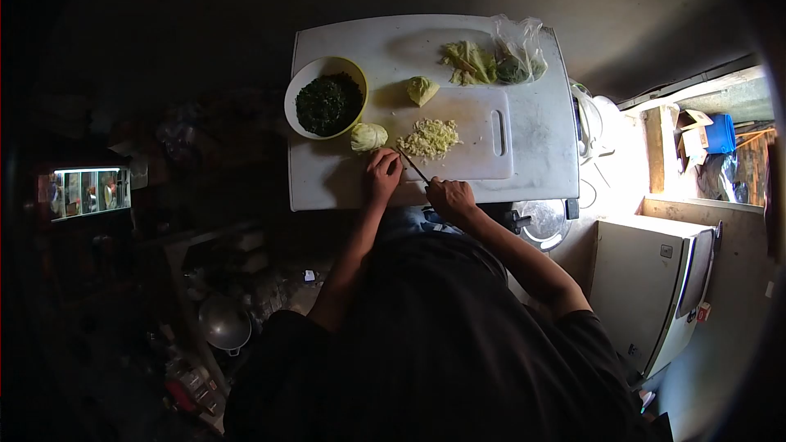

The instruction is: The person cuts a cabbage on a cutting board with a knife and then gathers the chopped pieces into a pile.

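Note:
My right hand [452,199] is wrapped round the handle of a knife [415,169], its blade slanting up and left over the white cutting board [483,165]. Near the blade's tip, at the board's lower left, my left hand [383,173] has its fingers curled together; whatever is under them is hidden. A pile of chopped pale cabbage [429,140] lies on the board just beyond the blade. One cabbage chunk [368,137] sits right above my left hand, and another cabbage wedge [422,91] rests at the board's top left edge.
A bowl [291,106] of chopped dark greens stands on the table's left. Loose cabbage leaves [469,62] and a clear plastic bag [524,49] lie at the back right of the white table [360,30]. A white fridge [641,290] stands at right, a metal pot [224,324] lower left.

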`<move>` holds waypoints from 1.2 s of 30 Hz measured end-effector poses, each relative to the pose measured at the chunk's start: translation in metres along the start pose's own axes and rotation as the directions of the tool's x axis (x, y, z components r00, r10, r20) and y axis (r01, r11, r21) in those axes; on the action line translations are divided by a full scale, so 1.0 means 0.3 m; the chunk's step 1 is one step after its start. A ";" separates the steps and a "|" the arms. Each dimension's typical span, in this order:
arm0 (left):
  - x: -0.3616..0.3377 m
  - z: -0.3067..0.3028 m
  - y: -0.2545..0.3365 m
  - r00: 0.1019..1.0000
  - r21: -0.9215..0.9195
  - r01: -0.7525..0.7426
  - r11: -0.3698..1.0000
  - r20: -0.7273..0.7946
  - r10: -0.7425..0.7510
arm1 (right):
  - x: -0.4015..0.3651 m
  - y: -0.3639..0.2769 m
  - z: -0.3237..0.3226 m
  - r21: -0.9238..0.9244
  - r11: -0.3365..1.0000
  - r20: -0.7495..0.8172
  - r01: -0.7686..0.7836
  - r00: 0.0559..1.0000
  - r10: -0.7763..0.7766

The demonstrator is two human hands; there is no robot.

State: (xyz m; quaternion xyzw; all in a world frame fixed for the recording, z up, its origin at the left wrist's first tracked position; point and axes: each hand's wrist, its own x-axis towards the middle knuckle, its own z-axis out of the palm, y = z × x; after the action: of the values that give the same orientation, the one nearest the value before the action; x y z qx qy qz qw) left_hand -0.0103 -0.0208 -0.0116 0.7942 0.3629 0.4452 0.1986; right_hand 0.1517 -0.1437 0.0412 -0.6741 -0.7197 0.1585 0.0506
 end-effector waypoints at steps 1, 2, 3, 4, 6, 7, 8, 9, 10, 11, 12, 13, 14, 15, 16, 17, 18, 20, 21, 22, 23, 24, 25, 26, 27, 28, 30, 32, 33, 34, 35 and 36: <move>-0.003 0.002 -0.004 1.000 -0.001 -0.009 1.000 -0.006 0.009 | -0.001 -0.002 -0.002 0.016 1.000 -0.001 0.008 1.000 -0.008; -0.008 0.004 -0.007 1.000 0.000 -0.007 1.000 -0.005 0.007 | -0.001 -0.002 0.010 0.017 1.000 0.001 0.008 1.000 -0.008; -0.008 0.002 -0.004 1.000 -0.015 0.010 1.000 0.003 -0.010 | 0.001 -0.001 0.035 0.006 1.000 -0.038 -0.019 0.999 0.020; -0.006 0.000 -0.002 1.000 -0.028 0.027 0.999 0.010 -0.027 | 0.003 0.002 0.065 -0.005 0.999 -0.077 -0.046 0.996 0.046; -0.003 -0.002 -0.001 1.000 -0.022 0.018 1.000 0.003 -0.018 | 0.007 0.000 0.112 -0.053 0.999 -0.183 -0.009 0.983 -0.001; -0.002 -0.002 -0.001 1.000 -0.018 0.007 1.000 -0.002 -0.007 | 0.007 0.001 0.125 -0.106 0.994 -0.285 0.020 0.957 -0.050; -0.002 -0.002 0.002 1.000 -0.018 0.006 1.000 -0.003 -0.006 | 0.011 0.007 0.135 -0.107 0.994 -0.286 0.020 0.957 -0.050; -0.003 -0.004 0.004 1.000 -0.021 0.014 1.000 0.005 -0.014 | 0.021 0.000 0.117 -0.074 0.997 -0.231 -0.002 0.973 -0.015; 0.001 -0.007 0.004 1.000 -0.022 0.020 1.000 0.012 -0.019 | 0.034 -0.006 0.091 -0.043 0.999 -0.178 -0.025 0.984 0.017; 0.002 -0.012 0.007 1.000 -0.021 0.012 1.000 0.009 -0.012 | 0.041 -0.006 0.072 -0.044 0.999 -0.186 -0.024 0.982 0.015; 0.004 -0.017 0.014 1.000 -0.022 0.021 1.000 0.013 -0.021 | 0.051 -0.004 0.051 -0.033 0.998 -0.144 -0.048 0.989 0.043; 0.009 -0.018 0.021 0.999 -0.025 0.031 0.999 0.014 -0.031 | 0.059 -0.001 0.029 -0.026 0.997 -0.100 -0.071 0.993 0.068; 0.016 -0.016 0.024 1.000 -0.029 0.012 1.000 -0.020 -0.013 | 0.059 -0.001 0.010 -0.030 0.997 -0.104 -0.066 0.993 0.063; 0.013 -0.017 0.020 1.000 -0.028 0.011 1.000 -0.023 -0.011 | 0.051 -0.008 -0.018 0.005 0.997 -0.078 -0.082 0.994 0.082; 0.008 -0.019 0.015 1.000 0.011 0.006 1.000 -0.010 -0.006 | 0.042 -0.014 -0.033 0.041 0.994 -0.050 -0.100 0.994 0.102; 0.006 -0.019 0.010 1.000 0.048 0.001 0.999 0.005 -0.001 | 0.038 -0.018 -0.034 0.040 0.994 -0.052 -0.101 0.993 0.103; 0.001 -0.016 0.007 1.000 0.047 -0.001 0.999 0.005 0.001 | 0.032 -0.024 -0.032 0.043 0.994 -0.053 -0.097 0.994 0.099; -0.006 -0.010 -0.002 1.000 0.074 0.019 0.997 0.023 -0.021 | 0.021 -0.030 -0.030 0.046 0.994 -0.057 -0.095 0.994 0.098; -0.006 -0.011 -0.003 1.000 0.073 0.016 0.997 0.023 -0.018 | 0.018 -0.029 -0.020 0.034 0.996 -0.071 -0.080 0.994 0.082; -0.007 -0.012 -0.005 0.999 0.065 0.013 0.998 0.035 -0.016 | 0.019 -0.027 -0.010 0.022 0.998 -0.086 -0.063 0.994 0.065; -0.006 -0.012 -0.008 0.999 0.056 0.012 0.998 0.046 -0.014 | 0.022 -0.022 -0.002 0.022 0.998 -0.087 -0.063 0.994 0.064; -0.003 -0.015 0.000 0.999 0.058 0.013 0.998 0.046 -0.016 | 0.021 -0.020 0.004 0.042 0.998 -0.128 -0.053 0.990 0.058; -0.003 -0.017 0.009 0.999 0.045 0.012 0.999 0.031 -0.014 | 0.017 -0.019 0.011 0.062 0.997 -0.169 -0.044 0.984 0.054; 0.005 -0.016 0.015 1.000 0.033 0.008 0.999 0.014 -0.009 | 0.021 -0.015 0.015 0.061 0.997 -0.169 -0.043 0.984 0.052; 0.005 -0.017 0.020 1.000 0.033 0.010 0.999 0.015 -0.011 | 0.019 -0.017 0.016 0.045 0.996 -0.118 -0.079 0.989 0.084; 0.010 -0.017 0.022 1.000 0.015 0.011 1.000 0.013 -0.011 | 0.022 -0.016 0.016 0.026 0.993 -0.068 -0.114 0.991 0.116; 0.013 -0.022 0.029 1.000 -0.002 0.013 1.000 0.014 -0.013 | 0.016 -0.014 0.027 0.008 0.994 -0.066 -0.107 0.992 0.108; 0.019 -0.026 0.034 1.000 -0.002 0.007 1.000 0.030 -0.007 | 0.011 -0.014 0.049 -0.012 0.995 -0.064 -0.099 0.993 0.098; 0.018 -0.025 0.032 1.000 -0.001 0.009 1.000 0.030 -0.009 | 0.006 -0.013 0.072 -0.030 0.995 -0.097 -0.099 0.991 0.095; 0.015 -0.025 0.032 1.000 -0.009 -0.003 1.000 0.020 0.003 | 0.003 -0.012 0.095 -0.048 0.994 -0.129 -0.101 0.987 0.094; 0.018 -0.021 0.031 1.000 -0.016 -0.017 1.000 0.007 0.017 | 0.015 -0.002 0.121 -0.050 0.994 -0.131 -0.100 0.987 0.093; 0.017 -0.023 0.032 1.000 -0.015 -0.017 1.000 0.006 0.017 | 0.027 -0.002 0.137 -0.061 0.997 -0.240 -0.046 0.970 0.030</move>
State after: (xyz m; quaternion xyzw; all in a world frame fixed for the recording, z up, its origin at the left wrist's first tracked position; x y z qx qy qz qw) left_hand -0.0104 -0.0234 0.0010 0.7970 0.3523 0.4472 0.2016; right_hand 0.1387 -0.1422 0.0016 -0.7034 -0.7000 0.0531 0.1115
